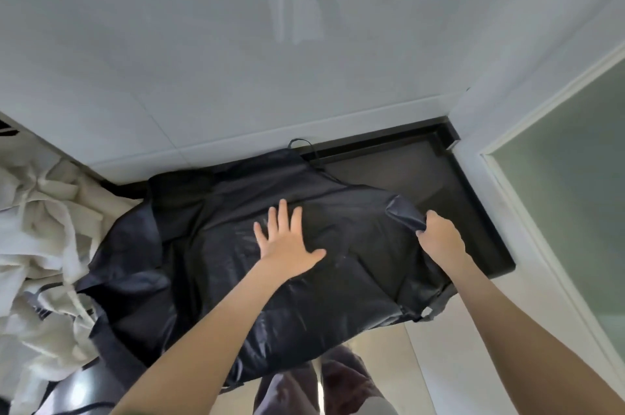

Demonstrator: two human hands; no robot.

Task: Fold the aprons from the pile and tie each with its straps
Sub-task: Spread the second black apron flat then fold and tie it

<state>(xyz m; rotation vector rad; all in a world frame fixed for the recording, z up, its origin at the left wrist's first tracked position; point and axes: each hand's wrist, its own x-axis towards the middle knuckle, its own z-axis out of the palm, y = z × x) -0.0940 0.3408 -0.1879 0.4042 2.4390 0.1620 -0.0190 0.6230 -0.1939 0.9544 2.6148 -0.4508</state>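
A black shiny apron (209, 245) lies spread across a dark countertop (439, 184), its near edge hanging over the front. My left hand (287, 242) lies flat on the middle of the apron with fingers spread. My right hand (439, 238) grips the apron's right edge, where a corner of cloth is lifted and folded up. A thin black strap loop (301, 144) sticks out at the apron's far edge against the wall. Another strap end (439, 304) dangles at the lower right corner.
A pile of cream-coloured aprons (44, 245) with tangled straps lies at the left, touching the black apron. A white tiled wall (236, 59) rises right behind the counter. A white frame with frosted glass (575, 194) stands at the right. My legs (338, 387) show below the counter edge.
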